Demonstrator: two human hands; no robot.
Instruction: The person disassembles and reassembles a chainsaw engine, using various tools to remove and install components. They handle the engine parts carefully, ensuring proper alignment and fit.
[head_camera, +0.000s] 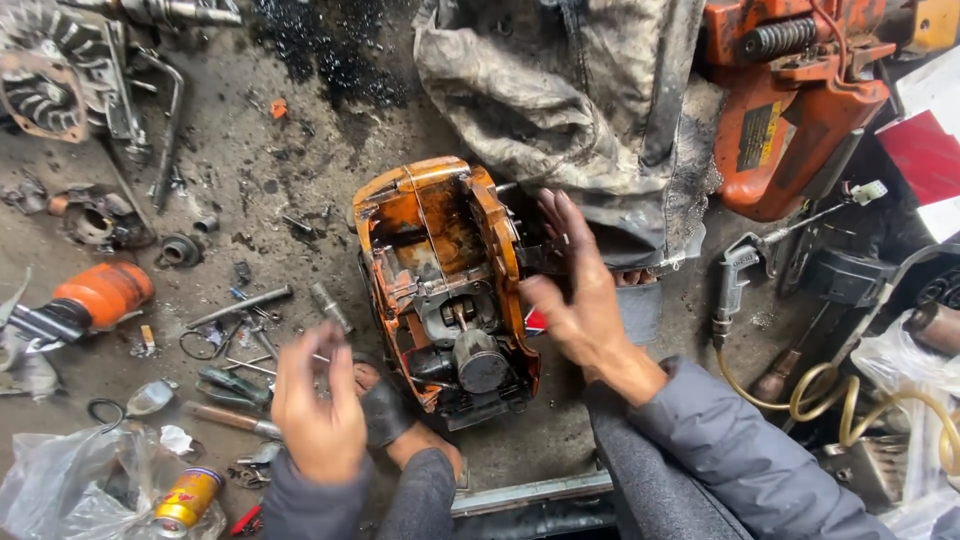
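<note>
A: How is the right hand (578, 290) seen?

B: It is held open, the fingers stretched and a little spread. Nothing is gripped by it. It is placed just beside the orange engine housing (440, 280), at that housing's right edge, and a touch cannot be told because of blur.

A: And the left hand (315, 395)?

B: It is raised in front of the grey sleeve, with the fingers bent upward. It is blurred, so it cannot be told whether something small is pinched in it or not.

A: Where is the housing found?

B: It is set on the dirty floor (260, 170), between the two hands, nearer to the right one. It is opened on top, and a dark metal cylinder (480, 365) is seen inside, at the end close to the person. A foot in a dark sandal (385, 410) is seen touching its lower left corner, just right of the left hand.

A: What is seen around the hands?

B: Beyond the left hand, loose tools and bolts (240, 345) are scattered on the floor. A yellow spray can (187, 498) is laid below and left of it. Above the right hand a soiled grey cloth (570, 100) is seen, and to its right an air blow gun (735, 280) with a yellow hose (830, 400) is lying.
</note>
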